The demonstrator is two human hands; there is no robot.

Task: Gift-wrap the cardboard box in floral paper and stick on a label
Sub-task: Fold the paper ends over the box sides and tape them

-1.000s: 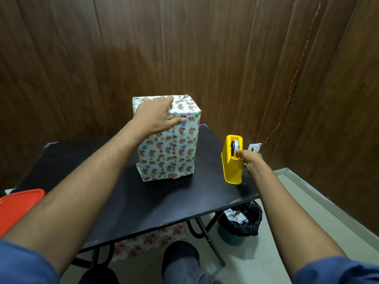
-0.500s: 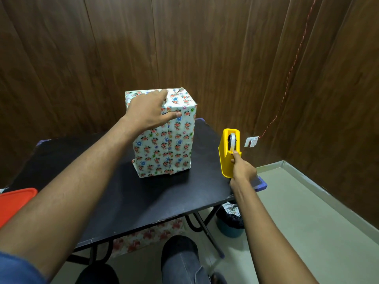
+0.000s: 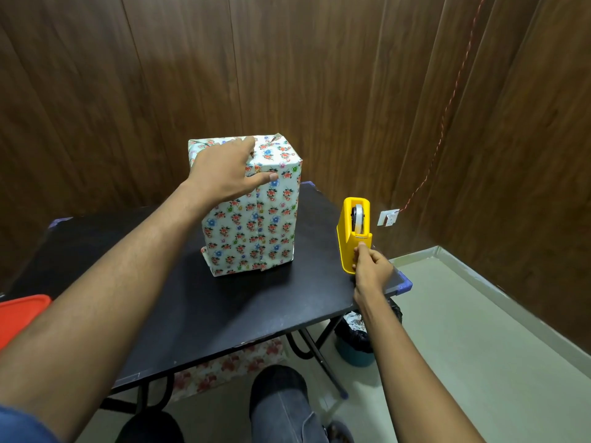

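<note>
Floral-wrapped cardboard box [image 3: 252,219], an upright oblong in white paper printed with small red and blue flowers, stands on end near the middle of the black tabletop [image 3: 208,302]. A vertical seam runs down the face toward me, and the top folds look gathered but perhaps not yet taped. My left hand [image 3: 224,174] lies over the top front edge, fingers straight across the top and thumb stretched along the front face, pressing the paper down and not gripping it. I judge the box light and stiff, the paper thin, a little slick and easy to crease or tear at the corners, so I would hold it by flat pressure on the top or by the two broad sides, never by the folded flaps.

Just to its right, near the tabletop's right edge, stands a yellow plastic tape dispenser [image 3: 353,235] with its roll showing at the top. My right hand [image 3: 371,270] has its fingers curled at the dispenser's near end; it seems to pinch the tape end, though the tape itself is too thin to see. No label is visible.

Beyond that: a red plastic lid [image 3: 19,314] at the left edge and a lined bin [image 3: 358,340] under the tabletop.
</note>
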